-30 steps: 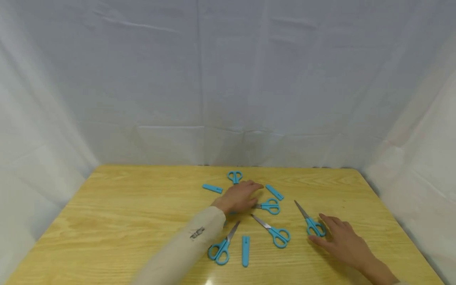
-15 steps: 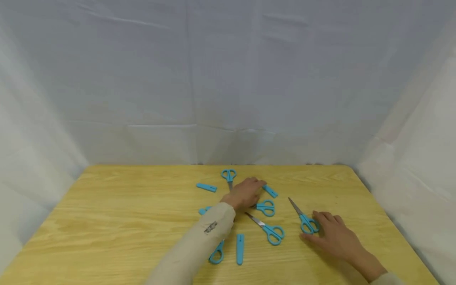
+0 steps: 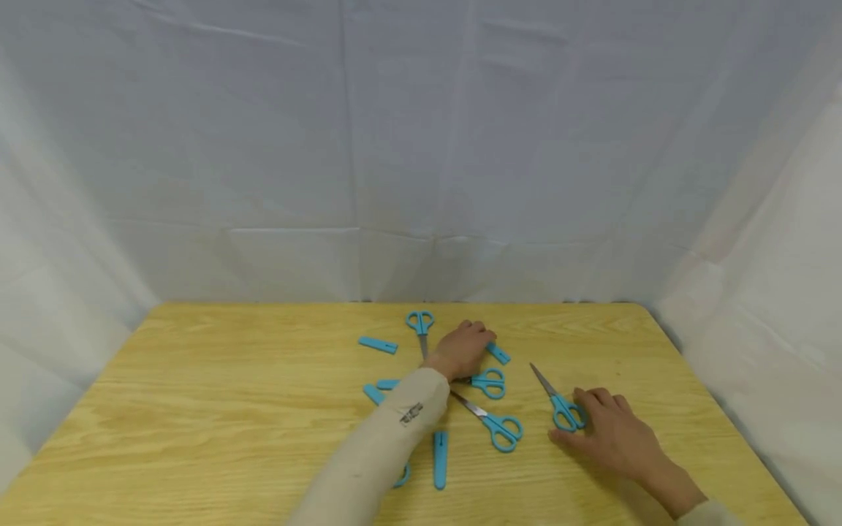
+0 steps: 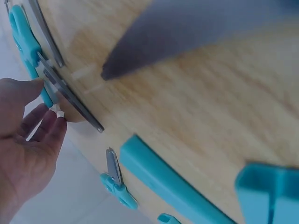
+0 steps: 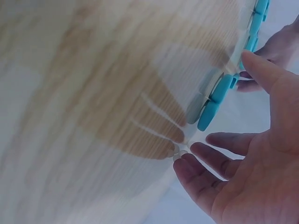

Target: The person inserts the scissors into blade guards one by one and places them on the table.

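My left hand (image 3: 463, 347) reaches across to the back of the table and pinches the near end of a flat blue scissors cover (image 3: 498, 353). In the left wrist view that cover (image 4: 47, 97) shows between thumb and fingertips. Below the hand, scissors with blue handles (image 3: 490, 383) lie with their blades partly hidden by the wrist. At the right, my right hand (image 3: 615, 437) rests with spread fingers around the handles of another pair of scissors (image 3: 567, 413), its blades pointing away to the back left. The right wrist view shows a gap between these handles (image 5: 216, 100) and the fingers.
More scissors lie at the back (image 3: 419, 321) and at the middle (image 3: 503, 432); another handle (image 3: 403, 475) peeks from beneath the left sleeve. Loose blue covers lie at the back left (image 3: 378, 345), the front (image 3: 440, 462) and beside the sleeve (image 3: 373, 394). A white curtain (image 3: 421, 270) hangs behind the table.
My left hand has shifted slightly right and back, onto the end of the cover, and its sleeve now hides more of the front scissors. My right hand stays by its scissors.
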Demonstrator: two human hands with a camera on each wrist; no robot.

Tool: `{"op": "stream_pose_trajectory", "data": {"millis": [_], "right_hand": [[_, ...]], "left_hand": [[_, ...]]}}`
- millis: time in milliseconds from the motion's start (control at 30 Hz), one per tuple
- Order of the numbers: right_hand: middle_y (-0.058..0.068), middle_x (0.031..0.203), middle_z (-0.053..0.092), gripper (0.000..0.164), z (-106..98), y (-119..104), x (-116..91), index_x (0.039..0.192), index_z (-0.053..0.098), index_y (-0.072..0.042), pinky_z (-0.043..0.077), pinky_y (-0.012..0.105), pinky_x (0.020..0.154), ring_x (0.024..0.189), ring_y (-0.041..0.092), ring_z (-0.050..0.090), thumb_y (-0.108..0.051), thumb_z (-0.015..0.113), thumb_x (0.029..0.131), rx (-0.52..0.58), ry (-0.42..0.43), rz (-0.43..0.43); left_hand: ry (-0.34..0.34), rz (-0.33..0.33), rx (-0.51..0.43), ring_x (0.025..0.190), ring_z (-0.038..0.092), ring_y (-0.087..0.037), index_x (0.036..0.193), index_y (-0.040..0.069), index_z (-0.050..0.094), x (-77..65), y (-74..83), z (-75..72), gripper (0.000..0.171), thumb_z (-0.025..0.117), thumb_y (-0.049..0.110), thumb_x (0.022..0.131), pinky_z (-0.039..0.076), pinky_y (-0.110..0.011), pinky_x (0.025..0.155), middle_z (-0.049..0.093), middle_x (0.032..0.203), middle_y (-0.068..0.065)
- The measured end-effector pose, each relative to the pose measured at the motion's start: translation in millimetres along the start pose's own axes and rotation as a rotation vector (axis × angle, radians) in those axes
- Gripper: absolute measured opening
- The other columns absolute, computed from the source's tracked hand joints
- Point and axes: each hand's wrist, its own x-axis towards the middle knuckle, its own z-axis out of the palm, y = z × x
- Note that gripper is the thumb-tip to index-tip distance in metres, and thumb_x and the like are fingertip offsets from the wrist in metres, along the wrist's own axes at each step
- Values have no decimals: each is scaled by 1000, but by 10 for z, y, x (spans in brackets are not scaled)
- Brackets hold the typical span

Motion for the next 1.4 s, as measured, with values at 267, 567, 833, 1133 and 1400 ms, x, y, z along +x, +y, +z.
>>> {"op": "stream_pose_trajectory", "data": {"millis": [267, 567, 833, 1133, 1400], "right_hand": [[14, 118, 51, 85, -14, -33, 34, 130, 53, -4, 47, 39, 58, 99, 31, 47, -71, 59, 78, 6, -39, 22], [15, 115, 52, 88, -17, -50, 40, 128, 54, -1, 48, 43, 58, 97, 34, 49, -71, 62, 75, -2, -25, 18], [15, 115, 52, 89, 14, -61, 59, 128, 55, -1, 48, 43, 59, 99, 35, 49, -71, 62, 75, 0, -16, 12], [13, 114, 52, 86, 27, -92, 85, 127, 56, -1, 47, 41, 56, 97, 32, 49, -69, 64, 75, 10, -24, 22], [12, 113, 52, 85, 50, -102, 128, 126, 58, -1, 48, 41, 56, 97, 32, 48, -68, 65, 75, 20, -29, 14]], "left_hand": [[-23, 2, 78, 111, 44, -18, 130, 21, 58, 51, 14, 17, 32, 54, 16, 99, 43, -25, 92, 48, 124, -1], [-47, 6, 129, 108, 48, -17, 124, 17, 59, 72, 68, -19, 27, 56, 15, 97, 45, -25, 90, 52, 118, -1], [-55, -41, 167, 100, 55, -17, 115, 14, 66, 85, 121, -59, 21, 59, 14, 95, 49, -26, 82, 59, 108, -3], [-22, -45, 273, 83, 62, -15, 100, 18, 72, 90, 156, -57, 15, 57, 16, 97, 53, -27, 67, 66, 95, -1], [-6, -53, 207, 80, 63, -14, 93, 16, 72, 80, 91, -26, 16, 56, 17, 98, 53, -25, 65, 67, 91, 0]]}}
